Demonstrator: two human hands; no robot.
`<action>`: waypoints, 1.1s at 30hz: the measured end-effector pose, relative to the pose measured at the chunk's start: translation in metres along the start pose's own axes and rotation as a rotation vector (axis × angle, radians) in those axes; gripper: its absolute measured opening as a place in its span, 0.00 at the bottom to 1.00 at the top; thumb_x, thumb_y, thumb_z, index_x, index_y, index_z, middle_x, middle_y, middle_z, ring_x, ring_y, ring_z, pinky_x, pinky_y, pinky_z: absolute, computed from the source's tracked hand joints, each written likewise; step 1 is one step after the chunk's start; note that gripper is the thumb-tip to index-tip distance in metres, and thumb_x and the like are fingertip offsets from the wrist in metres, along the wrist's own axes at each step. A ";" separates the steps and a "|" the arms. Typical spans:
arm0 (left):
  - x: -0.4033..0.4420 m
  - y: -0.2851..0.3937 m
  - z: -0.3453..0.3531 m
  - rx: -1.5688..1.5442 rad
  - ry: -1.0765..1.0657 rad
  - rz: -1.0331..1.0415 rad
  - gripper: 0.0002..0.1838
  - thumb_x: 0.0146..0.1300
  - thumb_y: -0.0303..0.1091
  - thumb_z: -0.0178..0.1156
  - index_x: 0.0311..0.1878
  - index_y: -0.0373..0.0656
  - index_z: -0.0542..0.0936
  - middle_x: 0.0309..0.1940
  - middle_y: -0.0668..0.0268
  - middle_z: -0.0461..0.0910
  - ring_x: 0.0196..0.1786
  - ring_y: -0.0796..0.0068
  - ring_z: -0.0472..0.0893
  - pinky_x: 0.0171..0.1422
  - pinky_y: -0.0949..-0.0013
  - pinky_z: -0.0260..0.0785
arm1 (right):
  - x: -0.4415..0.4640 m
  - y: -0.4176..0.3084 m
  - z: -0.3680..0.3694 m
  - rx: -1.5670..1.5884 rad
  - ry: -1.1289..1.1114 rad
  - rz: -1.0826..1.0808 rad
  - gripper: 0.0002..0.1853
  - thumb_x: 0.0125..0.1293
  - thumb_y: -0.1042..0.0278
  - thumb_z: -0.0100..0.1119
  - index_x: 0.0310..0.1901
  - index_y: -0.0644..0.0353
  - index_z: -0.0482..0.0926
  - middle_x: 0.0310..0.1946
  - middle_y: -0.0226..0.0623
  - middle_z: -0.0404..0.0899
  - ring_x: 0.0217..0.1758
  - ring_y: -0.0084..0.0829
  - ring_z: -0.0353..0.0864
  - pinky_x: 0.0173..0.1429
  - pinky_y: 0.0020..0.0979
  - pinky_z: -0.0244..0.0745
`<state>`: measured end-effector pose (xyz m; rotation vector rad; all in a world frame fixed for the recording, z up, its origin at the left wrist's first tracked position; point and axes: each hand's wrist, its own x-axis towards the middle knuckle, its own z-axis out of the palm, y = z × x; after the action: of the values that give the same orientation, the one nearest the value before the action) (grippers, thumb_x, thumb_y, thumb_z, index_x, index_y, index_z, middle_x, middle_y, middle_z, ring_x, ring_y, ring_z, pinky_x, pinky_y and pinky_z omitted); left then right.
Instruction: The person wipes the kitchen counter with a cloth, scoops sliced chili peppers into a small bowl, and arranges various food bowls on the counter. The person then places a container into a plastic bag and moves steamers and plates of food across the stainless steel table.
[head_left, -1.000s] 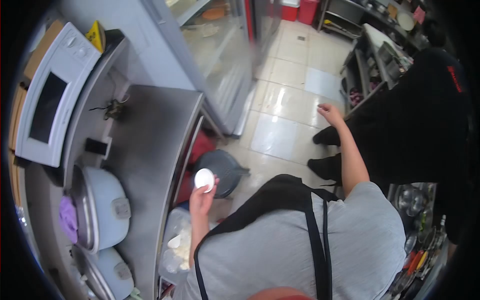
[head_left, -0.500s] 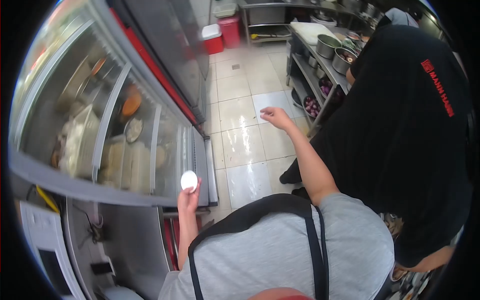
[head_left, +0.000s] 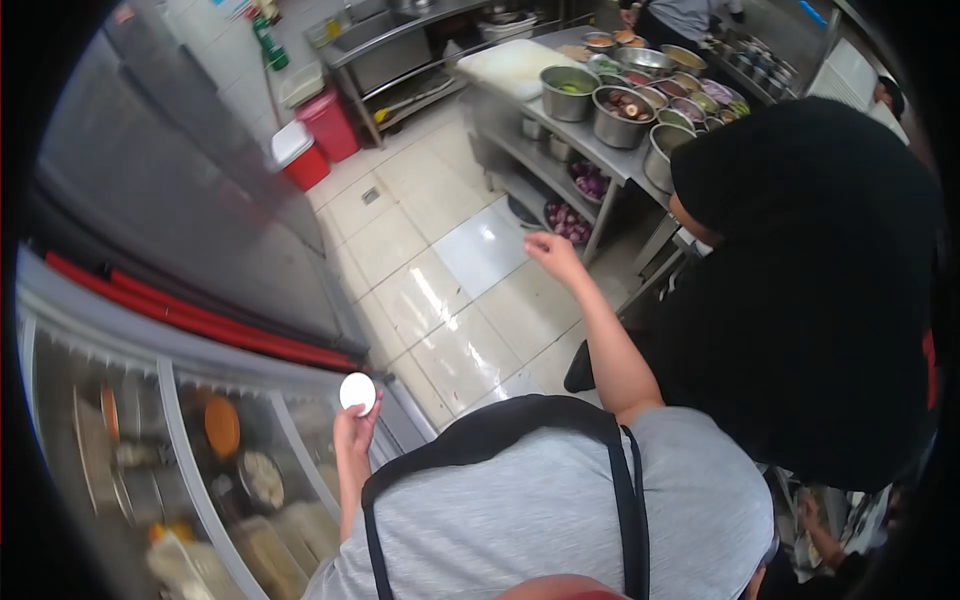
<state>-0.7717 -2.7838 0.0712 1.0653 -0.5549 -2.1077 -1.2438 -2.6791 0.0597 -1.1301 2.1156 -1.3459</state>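
My left hand (head_left: 354,432) is at lower left, closed around a small white round thing with a smooth face, perhaps a lid or cup (head_left: 357,395). It is beside the glass-fronted fridge (head_left: 180,400), near the edge of its door frame. Out in front, over the tiled floor, my right hand (head_left: 556,258) is raised with the fingers curled together. I see nothing between them. Beyond that hand, the prep table's lower shelf carries a bowl of red onions (head_left: 568,222).
A person in black (head_left: 800,300) stands close on my right. The steel prep table (head_left: 640,165) holds pots and several bowls of food, plus a white cutting board (head_left: 525,68). Red bins (head_left: 328,125) stand by the back wall. A sink (head_left: 385,35) is at the back, with another person behind the table.
My view has swung to the right, so the fridge sits lower left and more of the prep table shows. The white round thing stays in my left hand.
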 end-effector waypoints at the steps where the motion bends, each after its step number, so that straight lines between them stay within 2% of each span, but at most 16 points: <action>1: 0.026 0.018 0.023 0.081 -0.083 -0.040 0.30 0.43 0.13 0.42 0.57 0.32 0.59 0.50 0.46 0.68 0.54 0.44 0.70 0.54 0.57 0.71 | 0.003 -0.006 -0.003 -0.009 0.029 0.009 0.16 0.56 0.63 0.58 0.45 0.61 0.76 0.39 0.40 0.79 0.40 0.29 0.78 0.46 0.28 0.71; 4: 0.091 0.048 0.126 0.244 -0.288 0.012 0.28 0.47 0.16 0.45 0.57 0.34 0.60 0.49 0.51 0.70 0.54 0.48 0.71 0.52 0.58 0.71 | 0.014 -0.017 -0.011 -0.030 0.073 0.081 0.16 0.56 0.63 0.57 0.45 0.61 0.76 0.38 0.39 0.79 0.40 0.28 0.78 0.46 0.27 0.71; 6: 0.133 0.058 0.187 0.346 -0.378 -0.014 0.27 0.49 0.17 0.47 0.57 0.34 0.60 0.49 0.53 0.70 0.53 0.50 0.72 0.52 0.58 0.71 | 0.030 -0.015 -0.025 -0.051 0.195 0.079 0.16 0.55 0.63 0.56 0.45 0.61 0.76 0.38 0.43 0.79 0.41 0.32 0.78 0.46 0.29 0.70; 8: 0.171 0.050 0.240 0.427 -0.474 -0.014 0.26 0.51 0.19 0.50 0.56 0.37 0.62 0.48 0.57 0.71 0.52 0.56 0.73 0.49 0.62 0.72 | 0.052 -0.017 -0.042 -0.041 0.258 0.069 0.17 0.55 0.63 0.56 0.45 0.62 0.76 0.37 0.44 0.79 0.40 0.32 0.78 0.46 0.29 0.70; 11: 0.215 0.041 0.294 0.383 -0.627 -0.115 0.25 0.51 0.20 0.52 0.56 0.38 0.63 0.47 0.57 0.72 0.51 0.59 0.73 0.47 0.64 0.72 | 0.092 -0.024 -0.071 0.032 0.320 0.104 0.17 0.56 0.63 0.56 0.45 0.62 0.76 0.34 0.45 0.79 0.37 0.30 0.78 0.44 0.28 0.70; 12: 0.220 0.039 0.308 0.338 -0.599 -0.125 0.27 0.50 0.20 0.53 0.57 0.39 0.63 0.47 0.58 0.72 0.52 0.59 0.73 0.44 0.68 0.73 | 0.109 -0.023 -0.080 0.026 0.355 0.085 0.17 0.56 0.63 0.56 0.45 0.62 0.75 0.33 0.44 0.79 0.37 0.29 0.78 0.43 0.28 0.70; 14: 0.245 0.042 0.320 0.366 -0.599 -0.154 0.28 0.50 0.20 0.54 0.57 0.40 0.63 0.47 0.59 0.71 0.53 0.59 0.72 0.44 0.68 0.72 | 0.140 -0.018 -0.095 0.006 0.394 0.082 0.16 0.56 0.63 0.56 0.45 0.62 0.76 0.29 0.41 0.79 0.34 0.29 0.78 0.42 0.28 0.71; 15: 0.259 0.047 0.325 0.379 -0.588 -0.173 0.28 0.49 0.20 0.54 0.57 0.41 0.63 0.48 0.59 0.71 0.53 0.59 0.72 0.45 0.68 0.71 | 0.161 -0.012 -0.101 -0.069 0.466 -0.010 0.16 0.56 0.63 0.56 0.43 0.62 0.76 0.29 0.41 0.80 0.33 0.31 0.78 0.41 0.29 0.71; 16: 0.279 0.055 0.322 0.403 -0.577 -0.171 0.29 0.49 0.21 0.54 0.58 0.42 0.63 0.49 0.60 0.71 0.53 0.59 0.72 0.48 0.66 0.68 | 0.184 -0.009 -0.107 -0.066 0.483 0.005 0.16 0.55 0.62 0.56 0.43 0.61 0.77 0.30 0.43 0.79 0.34 0.34 0.78 0.42 0.29 0.71; 18: 0.315 0.079 0.314 0.376 -0.483 -0.180 0.28 0.48 0.19 0.54 0.57 0.40 0.64 0.49 0.61 0.71 0.54 0.60 0.71 0.47 0.71 0.68 | 0.230 -0.007 -0.124 -0.140 0.462 0.061 0.15 0.54 0.61 0.56 0.41 0.61 0.78 0.34 0.47 0.78 0.38 0.42 0.78 0.44 0.33 0.71; 19: 0.334 0.090 0.307 0.352 -0.437 -0.160 0.29 0.49 0.19 0.53 0.57 0.40 0.63 0.50 0.60 0.70 0.54 0.58 0.71 0.50 0.68 0.67 | 0.255 -0.002 -0.134 -0.150 0.475 0.063 0.15 0.54 0.61 0.56 0.41 0.61 0.78 0.34 0.47 0.78 0.38 0.42 0.78 0.44 0.33 0.71; 21: 0.379 0.109 0.293 0.292 -0.426 -0.155 0.27 0.52 0.23 0.50 0.59 0.40 0.62 0.53 0.57 0.69 0.57 0.58 0.68 0.57 0.60 0.64 | 0.308 0.014 -0.155 -0.339 0.558 -0.086 0.14 0.56 0.65 0.56 0.42 0.61 0.77 0.34 0.40 0.80 0.36 0.31 0.79 0.42 0.29 0.72; 23: 0.415 0.125 0.298 0.217 -0.411 -0.203 0.25 0.53 0.23 0.48 0.57 0.35 0.61 0.54 0.53 0.68 0.57 0.55 0.69 0.59 0.57 0.64 | 0.357 0.035 -0.181 -0.502 0.605 0.002 0.14 0.55 0.64 0.56 0.41 0.60 0.78 0.34 0.42 0.79 0.38 0.36 0.79 0.43 0.31 0.72; 26: 0.467 0.136 0.338 0.119 -0.480 -0.287 0.23 0.54 0.24 0.47 0.55 0.31 0.61 0.54 0.50 0.67 0.57 0.54 0.69 0.61 0.54 0.63 | 0.396 0.035 -0.220 -0.550 0.596 0.135 0.15 0.54 0.62 0.56 0.41 0.59 0.78 0.35 0.44 0.79 0.40 0.39 0.78 0.45 0.33 0.71; 29: 0.514 0.130 0.407 0.170 -0.559 -0.326 0.21 0.55 0.23 0.46 0.54 0.31 0.62 0.54 0.50 0.67 0.58 0.54 0.68 0.62 0.53 0.63 | 0.420 0.060 -0.260 -0.666 0.569 0.185 0.14 0.53 0.61 0.56 0.41 0.57 0.78 0.35 0.44 0.79 0.41 0.41 0.78 0.46 0.36 0.71; 33: 0.547 0.104 0.519 0.272 -0.795 -0.385 0.22 0.58 0.24 0.46 0.57 0.32 0.59 0.54 0.53 0.67 0.58 0.59 0.68 0.62 0.57 0.63 | 0.430 0.091 -0.305 -0.769 0.555 0.443 0.12 0.52 0.63 0.55 0.38 0.52 0.80 0.37 0.43 0.78 0.44 0.41 0.77 0.49 0.38 0.71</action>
<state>-1.3833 -3.2296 0.1491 0.4382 -1.1024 -2.8522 -1.7474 -2.8279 0.1615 -0.4423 3.1967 -0.6763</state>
